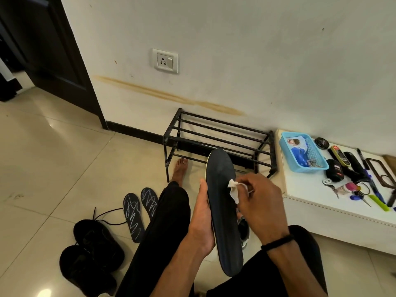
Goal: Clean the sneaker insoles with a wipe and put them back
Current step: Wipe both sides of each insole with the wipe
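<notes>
Sneaker (244,230) mostly hidden behind insole (222,202).

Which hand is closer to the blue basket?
Right. The right hand, pinching the wipe against the insole, is just below-left of the blue basket. The left hand grips the insole's far edge, farther away.

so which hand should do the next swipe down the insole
The right hand. It already pinches the white wipe against the dark insole near its upper half. The left hand grips the insole's edge, steadying it, so it should keep holding.
</notes>
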